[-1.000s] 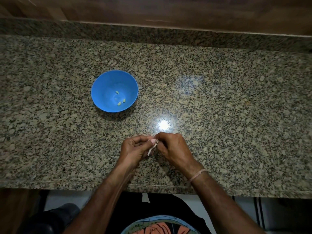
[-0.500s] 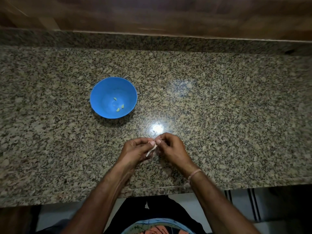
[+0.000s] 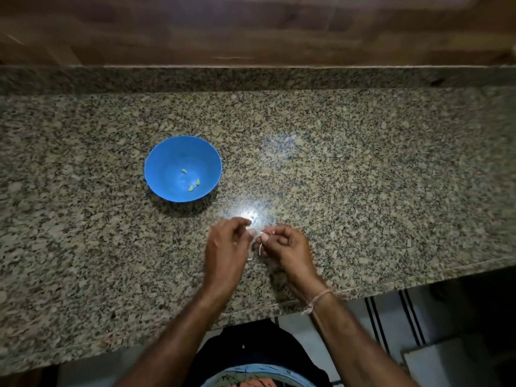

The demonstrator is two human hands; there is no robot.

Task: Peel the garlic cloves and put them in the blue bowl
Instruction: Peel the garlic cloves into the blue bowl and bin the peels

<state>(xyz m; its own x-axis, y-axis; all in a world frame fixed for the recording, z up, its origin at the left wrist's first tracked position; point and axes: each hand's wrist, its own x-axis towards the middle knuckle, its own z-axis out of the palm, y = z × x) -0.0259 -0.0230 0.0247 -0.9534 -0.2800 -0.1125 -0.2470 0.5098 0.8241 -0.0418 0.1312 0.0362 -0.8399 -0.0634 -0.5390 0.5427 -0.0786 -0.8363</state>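
Lower centre: right hand point(image 3: 287, 245) pinches a garlic clove point(image 3: 264, 233); blurred left hand point(image 3: 226, 247) curls just beside, grip unclear. The blue bowl point(image 3: 167, 163) lies up-left.

The blue bowl point(image 3: 160, 169) holds three small peeled cloves point(image 3: 191, 187).

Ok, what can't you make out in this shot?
Head view, garlic clove: mostly covered by the fingers of the right hand pinching it; how far it is peeled is unclear.
Head view, left hand: motion-blurred; whether it holds anything cannot be told.
Head view, pieces in the blue bowl: too small to judge if fully peeled.
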